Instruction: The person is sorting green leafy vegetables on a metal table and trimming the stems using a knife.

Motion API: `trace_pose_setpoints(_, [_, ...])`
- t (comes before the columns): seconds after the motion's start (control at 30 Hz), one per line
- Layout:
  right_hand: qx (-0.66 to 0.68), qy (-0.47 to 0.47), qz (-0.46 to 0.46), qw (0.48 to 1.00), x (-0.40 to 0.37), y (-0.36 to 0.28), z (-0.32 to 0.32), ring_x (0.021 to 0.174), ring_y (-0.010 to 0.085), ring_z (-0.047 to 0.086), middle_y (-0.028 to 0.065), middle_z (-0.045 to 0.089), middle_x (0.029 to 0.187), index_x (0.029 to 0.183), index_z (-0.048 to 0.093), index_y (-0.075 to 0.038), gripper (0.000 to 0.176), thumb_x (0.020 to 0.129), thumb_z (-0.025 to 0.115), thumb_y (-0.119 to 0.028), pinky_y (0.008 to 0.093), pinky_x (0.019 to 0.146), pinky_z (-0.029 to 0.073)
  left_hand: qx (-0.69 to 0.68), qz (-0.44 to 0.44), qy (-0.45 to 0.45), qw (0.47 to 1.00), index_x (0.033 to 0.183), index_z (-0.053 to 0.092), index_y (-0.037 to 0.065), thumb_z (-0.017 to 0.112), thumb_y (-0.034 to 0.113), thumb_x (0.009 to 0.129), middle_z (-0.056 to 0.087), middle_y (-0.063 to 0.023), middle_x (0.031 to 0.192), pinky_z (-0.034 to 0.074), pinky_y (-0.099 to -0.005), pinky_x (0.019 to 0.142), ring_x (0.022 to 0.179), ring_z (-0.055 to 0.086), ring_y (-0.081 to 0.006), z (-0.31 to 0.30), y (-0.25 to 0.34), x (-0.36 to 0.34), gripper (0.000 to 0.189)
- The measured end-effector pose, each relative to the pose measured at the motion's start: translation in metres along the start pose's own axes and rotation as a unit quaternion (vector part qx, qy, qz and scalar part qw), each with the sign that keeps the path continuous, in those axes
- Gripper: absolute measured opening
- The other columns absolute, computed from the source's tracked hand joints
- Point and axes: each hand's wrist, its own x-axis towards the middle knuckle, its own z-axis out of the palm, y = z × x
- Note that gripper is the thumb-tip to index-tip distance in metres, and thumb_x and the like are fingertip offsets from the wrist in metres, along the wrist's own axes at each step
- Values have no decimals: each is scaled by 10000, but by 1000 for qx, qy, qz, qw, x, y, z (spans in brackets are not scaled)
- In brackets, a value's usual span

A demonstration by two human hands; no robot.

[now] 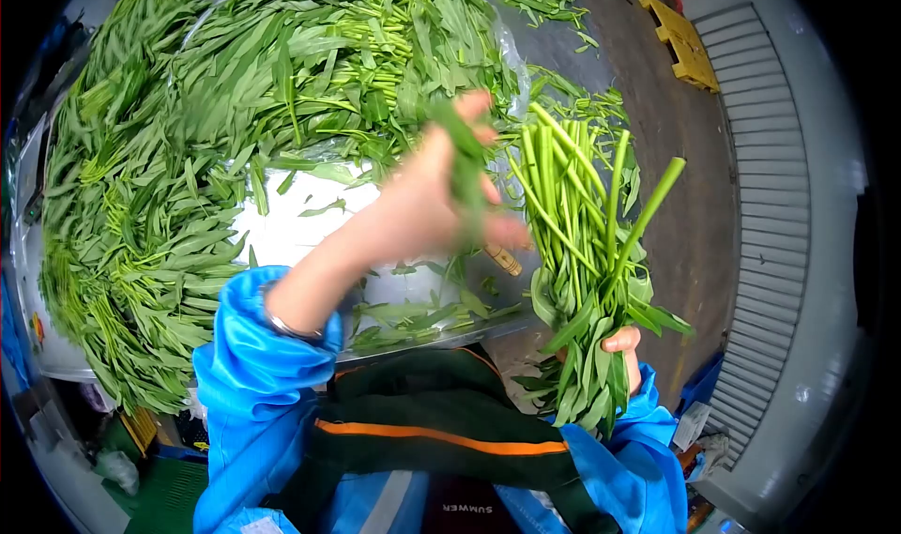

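My right hand (pixel 622 340) is closed around the leafy part of a bunch of water spinach (pixel 582 215), its cut stems pointing up and away from me. One thicker stem leans out to the right. My left hand (pixel 436 191), blurred by motion, is raised over the table left of the bunch with its fingers spread. A loose leaf (pixel 460 154), also smeared, lies across those fingers; whether it is gripped cannot be made out. Below the left hand a wooden handle (pixel 504 259) shows, partly covered by the hand.
A large pile of water spinach (pixel 282 55) covers the table's far and left sides. Loose leaves (pixel 422 318) lie on the near metal surface (pixel 399 288). A yellow pallet (pixel 680 41) stands on the floor, with a slatted grating (pixel 774 205) along the right.
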Motion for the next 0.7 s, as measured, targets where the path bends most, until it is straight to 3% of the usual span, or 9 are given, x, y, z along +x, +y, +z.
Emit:
trace_pose_setpoints(0.07, [7,-8,21,1000,2,-1,2,777,343,619,227,604,1005,1221,447,42,648,602,588,-85,425,710,536,67,5,-63,996,1085,538,3,649,155,831,538,-19,683,416,-258,577,619,508,-104,10,-21,-6,316])
trace_pose_setpoints(0.17, [17,-4,31,999,-2,-3,1,795,347,621,227,604,1008,1224,443,42,653,600,588,-82,433,732,538,152,65,17,986,880,632,67,603,174,873,459,27,589,358,-220,482,545,454,-58,-1,-23,7,110])
trace_pose_setpoints(0.23, [27,-2,33,999,-9,-4,-9,861,371,616,239,587,1061,1254,417,43,684,598,584,-53,459,770,530,-71,-43,184,979,897,582,58,562,270,901,451,54,573,313,-188,426,476,396,-26,-24,-6,12,213])
trace_pose_setpoints(0.27, [25,10,35,999,-13,-3,-9,870,375,613,242,582,1074,1261,412,44,692,597,584,-45,461,771,528,-140,3,203,969,946,562,38,550,319,905,471,43,577,329,-189,438,471,403,-30,-45,-6,15,285])
trace_pose_setpoints(0.37, [-48,104,-18,993,-14,1,27,946,377,595,241,552,1147,1298,386,26,745,588,605,-21,456,776,527,39,86,187,978,957,539,59,627,335,851,480,10,641,366,-231,516,567,436,-95,-29,7,7,308])
trace_pose_setpoints(0.43, [-51,104,-12,993,-16,0,26,954,359,594,233,544,1162,1307,381,20,757,591,620,-29,436,773,526,360,330,97,867,1010,592,87,725,322,744,514,-70,954,412,-257,623,767,513,-151,-6,15,1,379])
trace_pose_setpoints(0.5, [-33,61,0,998,-19,-6,8,962,341,593,226,536,1176,1316,375,13,769,594,635,-37,417,770,526,470,251,40,845,978,616,91,788,292,650,465,-98,1066,426,-282,669,858,510,-195,8,13,-7,422])
trace_pose_setpoints(0.63, [-42,22,-22,999,-35,-21,-23,977,306,591,211,521,1205,1333,364,1,795,599,665,-53,378,764,525,338,273,-29,900,929,573,80,720,181,746,595,-57,731,473,-311,657,785,575,-187,-17,-22,2,255])
trace_pose_setpoints(0.7, [-91,20,-57,994,-45,-30,-33,985,288,590,203,513,1220,1342,358,-5,809,602,679,-61,359,761,524,155,85,150,973,964,593,90,648,133,824,619,-37,706,493,-252,641,775,605,-121,-39,-14,4,157])
